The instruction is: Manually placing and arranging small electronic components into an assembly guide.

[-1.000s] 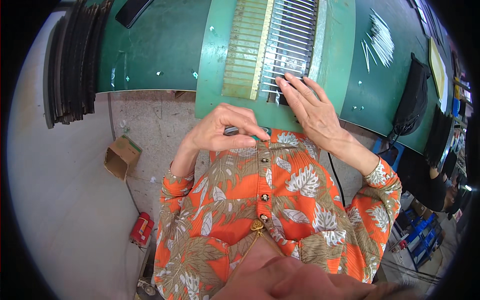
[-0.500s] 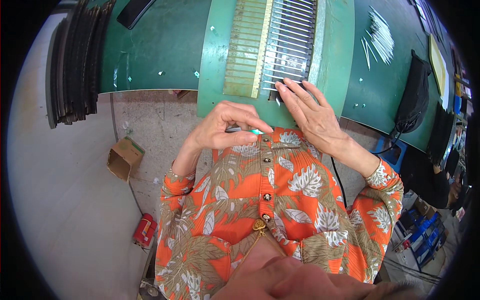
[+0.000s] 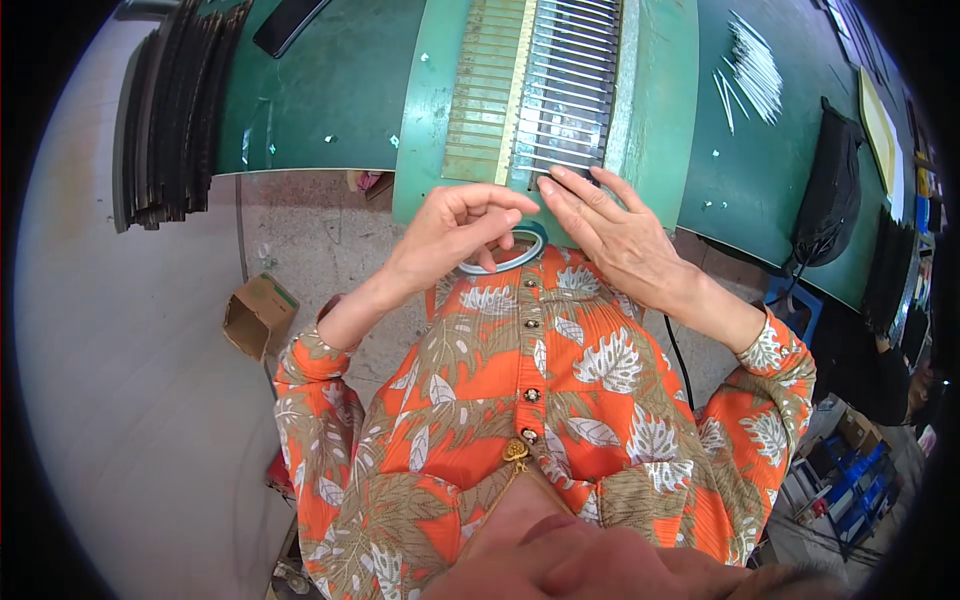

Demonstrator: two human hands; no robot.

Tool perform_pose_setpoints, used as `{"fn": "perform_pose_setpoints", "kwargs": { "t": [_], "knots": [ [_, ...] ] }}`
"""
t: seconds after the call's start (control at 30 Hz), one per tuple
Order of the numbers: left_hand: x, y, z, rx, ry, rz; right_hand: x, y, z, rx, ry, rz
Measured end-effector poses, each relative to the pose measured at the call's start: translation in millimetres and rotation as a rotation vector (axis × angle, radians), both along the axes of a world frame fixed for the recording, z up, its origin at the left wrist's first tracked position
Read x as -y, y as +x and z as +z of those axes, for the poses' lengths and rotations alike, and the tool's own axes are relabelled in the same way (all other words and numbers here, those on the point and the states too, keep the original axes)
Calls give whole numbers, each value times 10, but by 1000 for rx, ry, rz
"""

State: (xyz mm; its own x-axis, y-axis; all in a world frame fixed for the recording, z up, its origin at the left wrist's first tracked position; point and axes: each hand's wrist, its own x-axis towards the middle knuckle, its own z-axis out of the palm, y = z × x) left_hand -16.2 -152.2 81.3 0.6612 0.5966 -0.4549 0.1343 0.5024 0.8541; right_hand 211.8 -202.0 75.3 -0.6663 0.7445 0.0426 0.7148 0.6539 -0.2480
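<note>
My left hand [image 3: 440, 235] is closed on a thin roll of tape [image 3: 539, 248], a green-and-white ring, its fingers curled through and over it just in front of my shirt. My right hand [image 3: 628, 240] lies with fingers stretched out, their tips at the near end of a row of thin white sticks [image 3: 565, 110]. These sticks lie crosswise, evenly spaced, over a dark panel on a light green board [image 3: 655, 120]. Left of them runs a pale yellow strip [image 3: 513, 95] beside a ribbed, yellowish plate [image 3: 480, 110]. Whatever lies under my right fingertips is hidden.
A loose pile of white sticks [image 3: 757, 75] and a black pouch [image 3: 828, 190] lie to the right on the dark green table [image 3: 330, 90]. Far left are a phone [image 3: 288, 25] and stacked dark strips [image 3: 170, 130]. A cardboard box [image 3: 260, 315] stands on the floor.
My left hand has risen slightly toward the board, and the tape ring now shows more fully. My right hand stays by the near sticks, shifted a little left. The view has shifted slightly.
</note>
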Motion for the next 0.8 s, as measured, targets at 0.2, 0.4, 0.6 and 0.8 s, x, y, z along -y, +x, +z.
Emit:
{"fn": "perform_pose_setpoints", "kwargs": {
  "t": [0.2,0.4,0.6,0.8],
  "knots": [
    [259,340,145,-71,-179,-42,129,405,-24,-81,6,0],
    [213,452,118,-68,-419,-46,-271,601,37,-86,-146,-397],
    [222,230,31,32,-590,29,-196,335,-211,-83,65,-467],
    [136,-2,-153,34,-590,111,73,-67,-219,-61,8,-365]
  ]
}}
